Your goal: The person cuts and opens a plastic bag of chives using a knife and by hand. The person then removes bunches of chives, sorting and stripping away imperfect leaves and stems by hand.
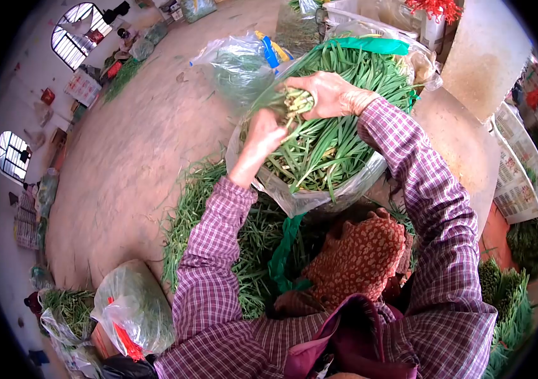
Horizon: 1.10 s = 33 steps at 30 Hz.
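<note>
A bunch of green stalks (pixel 297 103) is gripped in my right hand (pixel 327 95), its pale cut ends showing. My left hand (pixel 265 134) is closed at the near left side of the bunch, blurred, with its fingers curled against the stalks; what exactly it pinches is too small to make out. Both hands are above a large clear plastic bag (pixel 351 191) that stands open, filled with long green leafy stalks (pixel 335 151). A green strip (pixel 370 45) lies along the bag's far rim.
Loose green leaves (pixel 253 252) cover the floor around my lap. Another clear bag (pixel 237 69) stands beyond my left hand, and a tied one (pixel 135 306) sits at lower left. White crates (pixel 516 167) are at right. A person (pixel 126 39) is far off at upper left.
</note>
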{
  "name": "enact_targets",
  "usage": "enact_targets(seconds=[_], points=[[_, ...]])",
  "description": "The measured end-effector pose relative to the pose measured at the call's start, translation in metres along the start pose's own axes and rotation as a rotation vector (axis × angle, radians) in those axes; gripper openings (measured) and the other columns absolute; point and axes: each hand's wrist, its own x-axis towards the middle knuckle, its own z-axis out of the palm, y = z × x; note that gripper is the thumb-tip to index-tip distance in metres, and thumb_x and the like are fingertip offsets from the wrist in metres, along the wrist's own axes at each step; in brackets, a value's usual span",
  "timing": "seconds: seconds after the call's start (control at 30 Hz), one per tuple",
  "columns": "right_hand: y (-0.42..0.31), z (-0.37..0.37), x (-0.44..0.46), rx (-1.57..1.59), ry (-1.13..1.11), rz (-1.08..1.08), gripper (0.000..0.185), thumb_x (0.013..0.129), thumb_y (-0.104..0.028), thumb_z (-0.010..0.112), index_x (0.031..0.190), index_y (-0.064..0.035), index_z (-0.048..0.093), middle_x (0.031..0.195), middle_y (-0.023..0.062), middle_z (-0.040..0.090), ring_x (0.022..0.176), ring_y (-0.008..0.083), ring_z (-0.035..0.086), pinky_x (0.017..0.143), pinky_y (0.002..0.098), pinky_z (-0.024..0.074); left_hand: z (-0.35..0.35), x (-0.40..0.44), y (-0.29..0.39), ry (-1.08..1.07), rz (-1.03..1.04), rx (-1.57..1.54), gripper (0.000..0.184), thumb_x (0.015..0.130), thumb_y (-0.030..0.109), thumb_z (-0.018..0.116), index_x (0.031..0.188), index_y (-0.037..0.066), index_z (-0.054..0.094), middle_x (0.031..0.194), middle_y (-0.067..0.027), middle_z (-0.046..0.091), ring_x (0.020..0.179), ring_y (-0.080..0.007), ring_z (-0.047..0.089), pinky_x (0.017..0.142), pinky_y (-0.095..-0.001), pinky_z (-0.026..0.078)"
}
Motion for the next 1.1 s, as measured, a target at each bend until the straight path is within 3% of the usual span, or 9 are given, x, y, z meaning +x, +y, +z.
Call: enact_targets(seconds=[0.1, 0.23, 0.47, 0.67, 0.73, 0.8, 0.93, 0.97, 1.1], points=[[-0.004, -0.009, -0.004, 0.253, -0.116, -0.06, 0.08, 0.064, -0.016, 0.072, 0.136, -0.0131, 0.038, 0.12, 0.0169, 0.056, 0.111, 0.0303, 0.055, 0.098, 0.0379, 0.0424, -0.014, 0.002, 0.03, -0.018, -0.01, -0.414, 0.027, 0.077, 0.014, 0.07, 0.098, -0.001, 0.064, 0.091, -0.0006, 0.063, 0.079, -0.0076, 0.057, 0.071, -0.0257, 0.047], [0.006, -0.017, -0.011, 0.489, -0.12, -0.087, 0.093, 0.065, -0.015, 0.073, 0.143, -0.012, 0.025, 0.136, 0.0172, 0.043, 0.126, 0.0291, 0.041, 0.108, 0.0371, 0.0312, -0.027, 0.021, 0.038, -0.019, -0.234, -0.359, 0.028, 0.077, 0.011, 0.068, 0.101, -0.002, 0.063, 0.093, -0.0028, 0.064, 0.081, -0.0089, 0.059, 0.071, -0.0261, 0.048], [0.002, -0.011, -0.02, 0.443, 0.077, -0.154, 0.096, 0.064, -0.007, 0.073, 0.145, -0.011, 0.021, 0.138, 0.0163, 0.04, 0.13, 0.0281, 0.036, 0.111, 0.0381, 0.0263, -0.035, 0.045, 0.024, -0.042, -0.264, -0.533, 0.031, 0.079, 0.007, 0.066, 0.106, -0.006, 0.059, 0.101, -0.0087, 0.064, 0.087, -0.0145, 0.062, 0.076, -0.0287, 0.051], [0.005, -0.013, -0.022, 0.719, 0.035, -0.107, 0.096, 0.066, 0.001, 0.066, 0.147, -0.014, 0.016, 0.139, 0.0164, 0.037, 0.13, 0.0231, 0.034, 0.11, 0.0341, 0.0261, -0.033, 0.043, 0.033, -0.035, -0.385, -0.678, 0.03, 0.087, 0.019, 0.061, 0.112, 0.002, 0.058, 0.102, -0.0076, 0.064, 0.085, -0.0186, 0.063, 0.07, -0.0353, 0.054], [0.007, -0.013, -0.024, 0.769, 0.037, -0.116, 0.095, 0.066, 0.002, 0.064, 0.147, -0.0152, 0.016, 0.14, 0.0162, 0.036, 0.132, 0.0232, 0.032, 0.111, 0.0344, 0.0255, -0.032, 0.042, 0.032, -0.009, -0.427, -0.767, 0.025, 0.088, 0.015, 0.057, 0.109, 0.003, 0.059, 0.092, -0.0089, 0.065, 0.073, -0.0187, 0.064, 0.06, -0.0348, 0.055], [0.009, -0.012, -0.024, 0.786, 0.041, -0.117, 0.093, 0.067, -0.003, 0.065, 0.146, -0.0154, 0.018, 0.14, 0.0157, 0.036, 0.132, 0.0246, 0.031, 0.111, 0.0358, 0.0246, -0.03, 0.041, 0.03, -0.005, -0.407, -0.751, 0.024, 0.089, 0.019, 0.056, 0.109, 0.005, 0.059, 0.094, -0.0085, 0.065, 0.076, -0.0188, 0.064, 0.06, -0.0352, 0.055], [0.008, -0.013, -0.019, 0.183, 0.17, -0.11, 0.092, 0.064, -0.02, 0.072, 0.143, -0.0188, 0.027, 0.132, 0.0136, 0.044, 0.123, 0.0313, 0.041, 0.107, 0.0438, 0.0281, -0.031, 0.043, 0.028, -0.003, -0.431, -0.783, 0.027, 0.09, 0.022, 0.055, 0.112, 0.006, 0.057, 0.102, -0.0073, 0.063, 0.085, -0.0195, 0.063, 0.066, -0.0379, 0.055], [0.006, -0.012, -0.02, 0.098, 0.149, -0.088, 0.092, 0.064, -0.022, 0.073, 0.143, -0.0201, 0.026, 0.132, 0.0135, 0.045, 0.123, 0.031, 0.041, 0.106, 0.0451, 0.0281, -0.032, 0.045, 0.024, -0.035, -0.413, -0.801, 0.029, 0.09, 0.022, 0.057, 0.115, 0.006, 0.055, 0.108, -0.0078, 0.062, 0.09, -0.021, 0.063, 0.073, -0.0408, 0.056], [0.001, -0.004, -0.023, -0.06, 0.097, -0.037, 0.102, 0.061, -0.029, 0.078, 0.145, -0.0242, 0.021, 0.134, 0.0123, 0.042, 0.125, 0.0308, 0.039, 0.104, 0.0509, 0.0272, -0.03, 0.046, 0.014, 0.0, -0.435, -0.882, 0.027, 0.09, 0.014, 0.055, 0.114, 0.005, 0.055, 0.105, -0.0078, 0.062, 0.089, -0.0189, 0.063, 0.073, -0.0369, 0.056]])
